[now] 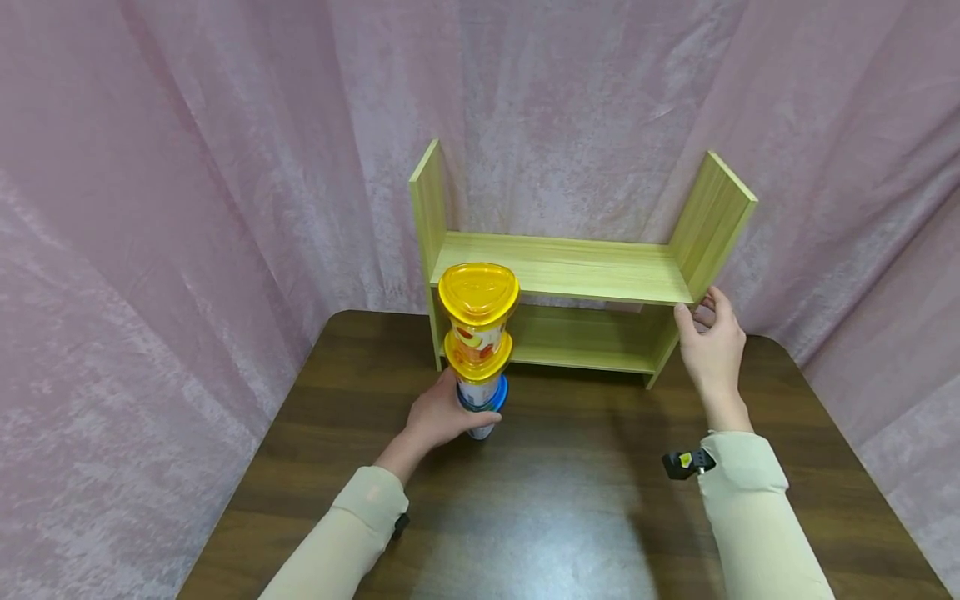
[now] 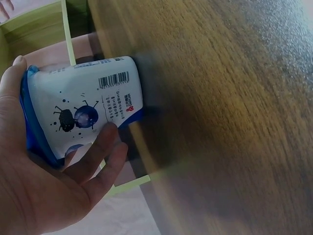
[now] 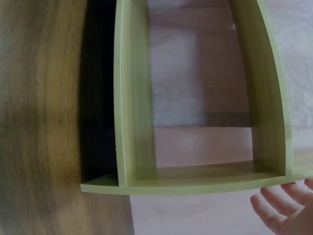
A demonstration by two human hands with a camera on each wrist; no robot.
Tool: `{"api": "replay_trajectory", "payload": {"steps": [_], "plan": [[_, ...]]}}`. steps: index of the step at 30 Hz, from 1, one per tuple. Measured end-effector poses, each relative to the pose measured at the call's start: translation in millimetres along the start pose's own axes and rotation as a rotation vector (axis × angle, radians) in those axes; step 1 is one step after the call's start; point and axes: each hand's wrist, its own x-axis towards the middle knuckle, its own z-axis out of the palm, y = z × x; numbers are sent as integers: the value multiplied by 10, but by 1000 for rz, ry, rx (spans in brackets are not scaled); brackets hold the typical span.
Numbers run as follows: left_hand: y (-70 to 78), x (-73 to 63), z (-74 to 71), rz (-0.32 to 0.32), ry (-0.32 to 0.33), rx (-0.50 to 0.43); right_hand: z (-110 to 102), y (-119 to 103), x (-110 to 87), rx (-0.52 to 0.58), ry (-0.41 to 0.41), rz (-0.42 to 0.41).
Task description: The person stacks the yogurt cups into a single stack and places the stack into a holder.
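My left hand point(image 1: 441, 414) holds the lowest tub of an upright stack, its thumb across the front. That white tub point(image 2: 93, 105) has a blue lid point(image 1: 491, 396), a barcode and cartoon blueberry figures. On top of it sit two more tubs with yellow lids point(image 1: 480, 292), fruit pictures on the upper one's side. In the left wrist view, the left hand point(image 2: 54, 166) curls its fingers around the tub near the table. My right hand point(image 1: 716, 350) grips the right side panel of a light wooden shelf point(image 1: 570, 262), thumb at its front edge and fingertips along the outside.
The two-tier shelf stands at the back of the dark wooden table point(image 1: 540, 500), with upright side panels point(image 1: 716, 217) rising above its upper board. The stack overlaps the shelf's left part in the head view. Pink curtains point(image 1: 225, 167) hang behind and beside the table.
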Motion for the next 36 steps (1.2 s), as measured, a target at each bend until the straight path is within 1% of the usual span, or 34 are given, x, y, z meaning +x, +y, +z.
{"api": "replay_trajectory", "payload": {"steps": [3, 8, 16, 19, 25, 29, 32, 36], "plan": [[0, 4, 5, -5, -2, 2, 3, -22, 26, -9, -9, 26], [14, 2, 4, -19, -1, -12, 10, -18, 84, -60, 9, 37], [4, -2, 11, -3, -12, -9, 89, 21, 171, -142, 68, 14], [10, -2, 8, -7, -9, -9, 102, 4, 205, -162, 93, 28], [12, 0, 27, 2, -3, -7, 140, 13, 253, -158, 121, 126], [9, -8, 36, 2, -7, -6, 174, 35, 264, -133, 177, 177], [13, -10, 28, 3, -12, -5, 183, 27, 260, -105, 210, 190], [11, -9, 15, 5, -12, 4, 182, 27, 263, -121, 200, 179]]}}
